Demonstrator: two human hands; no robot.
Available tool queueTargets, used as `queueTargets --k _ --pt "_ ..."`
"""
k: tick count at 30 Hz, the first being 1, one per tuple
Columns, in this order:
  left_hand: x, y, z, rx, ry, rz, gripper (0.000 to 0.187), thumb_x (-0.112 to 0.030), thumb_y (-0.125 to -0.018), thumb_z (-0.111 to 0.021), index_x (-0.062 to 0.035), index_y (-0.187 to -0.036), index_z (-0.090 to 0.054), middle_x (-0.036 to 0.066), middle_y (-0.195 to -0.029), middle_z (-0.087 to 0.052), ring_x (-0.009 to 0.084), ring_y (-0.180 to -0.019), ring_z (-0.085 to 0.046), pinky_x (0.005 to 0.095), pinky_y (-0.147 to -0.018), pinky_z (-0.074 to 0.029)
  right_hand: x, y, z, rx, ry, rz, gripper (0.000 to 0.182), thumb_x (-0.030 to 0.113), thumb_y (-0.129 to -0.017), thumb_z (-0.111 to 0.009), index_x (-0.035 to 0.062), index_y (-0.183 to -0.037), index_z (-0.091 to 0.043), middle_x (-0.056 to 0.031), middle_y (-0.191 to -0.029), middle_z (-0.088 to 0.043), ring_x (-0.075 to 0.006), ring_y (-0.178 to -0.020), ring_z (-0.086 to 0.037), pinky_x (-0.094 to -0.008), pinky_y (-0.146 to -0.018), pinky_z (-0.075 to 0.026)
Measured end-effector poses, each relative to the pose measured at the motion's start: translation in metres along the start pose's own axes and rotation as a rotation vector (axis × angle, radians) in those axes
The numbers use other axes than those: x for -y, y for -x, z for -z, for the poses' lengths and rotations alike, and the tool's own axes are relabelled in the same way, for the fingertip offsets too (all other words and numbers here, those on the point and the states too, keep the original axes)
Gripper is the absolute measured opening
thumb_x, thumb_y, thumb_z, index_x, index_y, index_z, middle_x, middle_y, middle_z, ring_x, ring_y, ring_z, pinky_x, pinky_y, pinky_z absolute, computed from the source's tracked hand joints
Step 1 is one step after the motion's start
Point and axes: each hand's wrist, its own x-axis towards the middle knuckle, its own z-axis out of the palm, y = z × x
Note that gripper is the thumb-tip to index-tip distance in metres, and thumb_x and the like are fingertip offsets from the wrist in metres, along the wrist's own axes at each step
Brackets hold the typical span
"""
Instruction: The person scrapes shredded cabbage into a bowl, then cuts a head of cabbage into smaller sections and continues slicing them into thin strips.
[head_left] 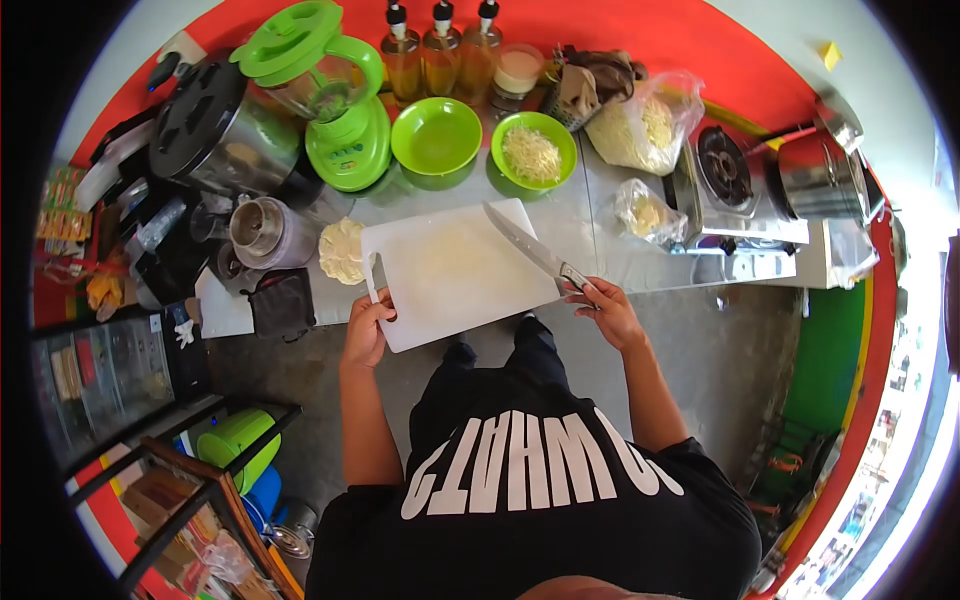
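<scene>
A white cutting board [450, 275] lies tilted at the counter's front edge, its near side reaching past the edge. My left hand [368, 325] grips the board at its handle slot on the lower left corner. In my right hand [603, 303] is a large kitchen knife [525, 243], held by its handle, with the blade pointing up and left over the board's right part. Touching or close to the board's left side is a pale cauliflower-like head [342, 251]. Behind the board stand an empty green bowl [436, 138] and a green bowl with bean sprouts [532, 154].
A green blender [347, 145], a large pot [235, 135] and a metal cup [258, 228] stand at the left. Bottles [441, 62] line the back. At right are plastic bags [650, 125], a gas stove [727, 170] and a steel pot [822, 178].
</scene>
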Motion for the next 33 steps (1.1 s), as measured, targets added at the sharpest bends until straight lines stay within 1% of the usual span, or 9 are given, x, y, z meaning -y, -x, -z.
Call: queueTargets --k 7,13,18,21,24,26,27,29,33 --pt "0.042 -0.042 -0.003 0.091 0.004 0.139 0.039 -0.003 -0.079 -0.051 0.0073 -0.113 -0.068 0.007 -0.098 -0.07 0.0152 -0.09 -0.065 0.028 -0.086 -0.051 -0.045 0.034 -0.004 -0.161 0.1 -0.016 0.032 0.024 -0.104 -0.06 0.0044 -0.129 -0.065 -0.0038 -0.116 -0.072 -0.0134 -0.094 -0.068 -0.0287 -0.077 -0.052" --pt "0.049 -0.066 -0.015 -0.129 -0.214 0.139 0.043 -0.003 -0.089 -0.05 0.002 -0.13 -0.063 0.008 -0.114 -0.068 0.0165 -0.101 -0.066 0.0307 -0.087 -0.052 -0.068 0.024 -0.012 -0.36 0.127 0.045 0.03 0.021 -0.103 -0.062 0.0024 -0.125 -0.067 -0.0037 -0.103 -0.071 -0.0118 -0.08 -0.066 -0.0271 -0.067 -0.051" --pt "0.052 -0.086 -0.011 -0.025 -0.576 0.135 0.041 -0.007 -0.093 -0.052 0.0025 -0.132 -0.061 0.008 -0.115 -0.069 0.0154 -0.099 -0.064 0.0305 -0.084 -0.051 -0.078 0.005 -0.015 -0.48 0.281 0.14 0.029 0.019 -0.101 -0.064 0.0017 -0.124 -0.067 -0.0029 -0.095 -0.07 -0.0092 -0.073 -0.064 -0.0255 -0.062 -0.047" --pt "0.033 -0.073 -0.029 0.006 -0.737 0.101 0.041 -0.011 -0.094 -0.056 0.0042 -0.131 -0.062 0.01 -0.116 -0.069 0.0173 -0.098 -0.064 0.0322 -0.082 -0.052 -0.076 -0.006 -0.019 -0.554 0.376 0.163 0.029 0.02 -0.1 -0.066 0.0009 -0.122 -0.068 -0.0057 -0.091 -0.07 -0.0118 -0.075 -0.064 -0.0295 -0.066 -0.05" --pt "0.03 -0.066 -0.032 -0.107 -0.937 0.082 0.035 -0.012 -0.091 -0.058 0.0063 -0.121 -0.064 0.016 -0.114 -0.07 0.0235 -0.092 -0.068 0.0351 -0.079 -0.053 -0.083 -0.024 -0.012 -0.609 0.565 0.29 0.028 0.018 -0.098 -0.067 0.0001 -0.12 -0.068 -0.0131 -0.091 -0.07 -0.0241 -0.081 -0.068 -0.0373 -0.074 -0.052" --pt "0.03 -0.063 -0.03 -0.147 -0.807 -0.18 0.037 -0.012 -0.087 -0.066 0.0039 -0.121 -0.064 0.018 -0.117 -0.069 0.0302 -0.102 -0.067 0.0386 -0.088 -0.052 -0.076 -0.032 -0.012 -0.614 0.772 0.424 0.025 0.013 -0.096 -0.065 -0.001 -0.117 -0.066 -0.0208 -0.095 -0.069 -0.0389 -0.091 -0.067 -0.0438 -0.083 -0.052" --pt "0.028 -0.065 -0.025 -0.165 -0.804 -0.185 0.037 -0.012 -0.087 -0.066 0.0039 -0.121 -0.064 0.018 -0.117 -0.069 0.0302 -0.102 -0.067 0.0386 -0.088 -0.052 -0.072 -0.036 -0.011 -0.595 0.774 0.431 0.025 0.013 -0.096 -0.065 -0.001 -0.117 -0.066 -0.0208 -0.095 -0.069 -0.0389 -0.091 -0.067 -0.0438 -0.083 -0.052" --pt "0.019 -0.072 -0.006 -0.292 -1.197 -0.657 0.047 -0.013 -0.086 -0.071 0.0005 -0.13 -0.062 0.02 -0.121 -0.067 0.0331 -0.115 -0.063 0.0386 -0.102 -0.046 -0.064 -0.044 -0.012 -0.555 0.943 0.62 0.026 0.01 -0.094 -0.066 -0.0001 -0.118 -0.065 -0.0189 -0.1 -0.07 -0.0363 -0.091 -0.067 -0.0418 -0.083 -0.052" --pt "-0.01 -0.075 0.02 -0.446 -1.4 -0.759 0.063 -0.018 -0.078 -0.079 -0.007 -0.137 -0.057 0.021 -0.131 -0.058 0.0394 -0.126 -0.052 0.0473 -0.108 -0.042 -0.048 -0.054 -0.02 -0.473 1.107 0.634 0.031 0.005 -0.092 -0.065 0.0028 -0.123 -0.061 -0.0195 -0.112 -0.067 -0.0393 -0.107 -0.062 -0.0463 -0.094 -0.049"
